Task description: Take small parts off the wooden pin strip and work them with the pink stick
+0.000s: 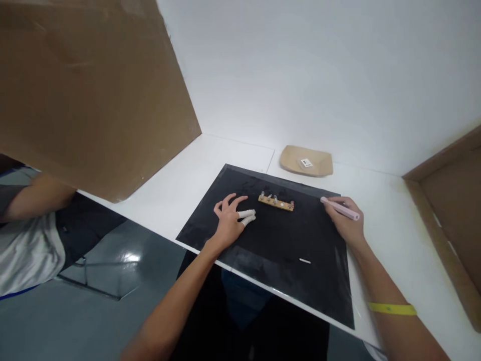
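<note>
My left hand (229,218) rests flat on the black mat (285,271), fingers spread, with white finger cots on two fingertips. It holds nothing and lies just left of a small tan circuit board (276,202) with several small parts standing on it. My right hand (345,220) sits at the mat's right edge, gripping a pink pen-shaped tool (340,208) that points left toward the board. A yellow band (392,309) circles my right forearm. A short white sliver (304,260) lies on the mat nearer to me.
A brown paper tray (306,160) with a white label lies on the white table behind the mat. A big cardboard panel (86,95) stands at left and another at the right edge. Another person's arm (33,198) shows at far left.
</note>
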The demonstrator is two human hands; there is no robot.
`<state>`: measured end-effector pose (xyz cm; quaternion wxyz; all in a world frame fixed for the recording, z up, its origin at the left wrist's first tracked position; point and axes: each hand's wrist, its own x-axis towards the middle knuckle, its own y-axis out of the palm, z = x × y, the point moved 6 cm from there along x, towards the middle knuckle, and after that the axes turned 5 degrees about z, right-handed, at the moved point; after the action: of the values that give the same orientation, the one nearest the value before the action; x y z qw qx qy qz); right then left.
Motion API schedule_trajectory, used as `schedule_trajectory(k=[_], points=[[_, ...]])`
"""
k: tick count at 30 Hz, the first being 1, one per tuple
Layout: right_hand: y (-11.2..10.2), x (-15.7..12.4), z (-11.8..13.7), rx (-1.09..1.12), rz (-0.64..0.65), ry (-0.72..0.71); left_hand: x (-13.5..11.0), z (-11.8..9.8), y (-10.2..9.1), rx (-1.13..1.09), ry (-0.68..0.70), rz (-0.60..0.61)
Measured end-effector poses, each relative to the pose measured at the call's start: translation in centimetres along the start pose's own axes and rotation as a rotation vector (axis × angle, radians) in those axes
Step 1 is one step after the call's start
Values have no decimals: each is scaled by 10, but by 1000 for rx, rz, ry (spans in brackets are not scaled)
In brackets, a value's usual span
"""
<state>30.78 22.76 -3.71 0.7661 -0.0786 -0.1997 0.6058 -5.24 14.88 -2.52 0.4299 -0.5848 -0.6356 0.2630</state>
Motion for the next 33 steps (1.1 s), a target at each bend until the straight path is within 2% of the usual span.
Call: schedule_trajectory(k=[10, 13, 17, 21, 24, 27, 33], points=[[-31, -8, -17, 173, -300, 199, 3, 0, 0, -70, 14, -28], [-29, -14, -21, 231, -285, 225, 3, 0, 0, -89, 10, -29], [-23, -20, -17, 268, -252, 184, 3, -2, -3, -128, 20, -40], [-21, -20, -16, 283, -234, 152, 8, -9, -9, -185, 92, -44], [-22, -18, -21, 291, -241, 157, 21, -23, -15, -232, 178, -40], [-22, -17, -26, 286, -237, 183, 46, -44, -20, -289, 262, -43], [-17, -22, -22, 178, -119, 206, 102, -87, -19, -424, 378, -101]])
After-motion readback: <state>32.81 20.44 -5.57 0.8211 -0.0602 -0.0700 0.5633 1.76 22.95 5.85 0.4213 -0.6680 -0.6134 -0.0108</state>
